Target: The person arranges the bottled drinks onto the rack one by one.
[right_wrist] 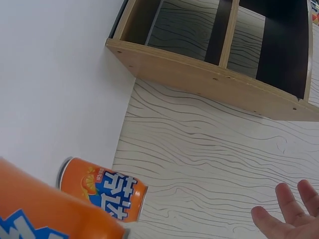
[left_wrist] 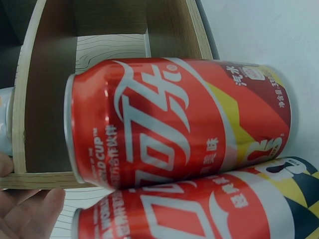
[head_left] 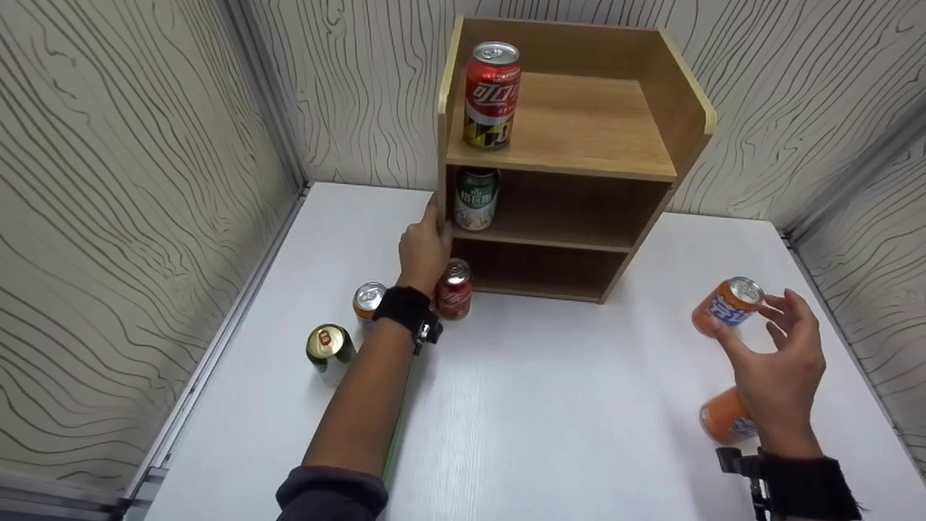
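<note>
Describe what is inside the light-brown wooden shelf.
The shelf holds a red metal can on top and a green-and-white metal can midway. Another red metal can, in front, hides part of the bottom level.

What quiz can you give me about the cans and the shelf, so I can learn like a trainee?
1. True or false: a red can stands on the top level of the shelf.
2. Which level holds a green can? A) top B) middle C) bottom
3. Fill in: the right hand is beside an orange can, while the left hand grips the ___.

Key: 1 true; 2 B; 3 shelf.
</note>
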The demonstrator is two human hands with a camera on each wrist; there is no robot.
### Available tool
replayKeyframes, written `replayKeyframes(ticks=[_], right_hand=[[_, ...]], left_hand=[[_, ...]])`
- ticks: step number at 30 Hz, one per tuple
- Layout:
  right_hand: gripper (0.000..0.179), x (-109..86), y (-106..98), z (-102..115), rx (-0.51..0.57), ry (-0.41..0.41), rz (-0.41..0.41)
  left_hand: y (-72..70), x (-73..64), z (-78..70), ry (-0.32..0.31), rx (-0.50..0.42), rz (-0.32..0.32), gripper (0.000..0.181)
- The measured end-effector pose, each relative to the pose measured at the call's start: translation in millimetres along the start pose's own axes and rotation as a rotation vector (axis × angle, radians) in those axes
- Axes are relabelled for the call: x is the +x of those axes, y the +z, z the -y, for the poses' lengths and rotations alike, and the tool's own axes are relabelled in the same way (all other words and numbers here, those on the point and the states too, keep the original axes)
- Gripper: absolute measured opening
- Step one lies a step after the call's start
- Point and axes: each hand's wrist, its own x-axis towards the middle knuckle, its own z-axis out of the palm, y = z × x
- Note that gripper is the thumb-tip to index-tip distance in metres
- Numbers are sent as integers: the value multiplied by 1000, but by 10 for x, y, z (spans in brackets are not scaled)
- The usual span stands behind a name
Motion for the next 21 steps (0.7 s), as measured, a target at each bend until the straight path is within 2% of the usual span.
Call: replayKeyframes(ticks=[7, 16, 21], right_hand=[[91, -35, -79, -94, -38, -17, -30], [89, -74, -193, -214, -103, 92, -21], [89, -89, -230, -234, -129, 107, -23]], left_hand=[[23, -7, 8, 14, 3, -16, 47], [12, -11, -2, -12, -1, 13, 49], [6, -6, 0, -10, 0, 4, 48]])
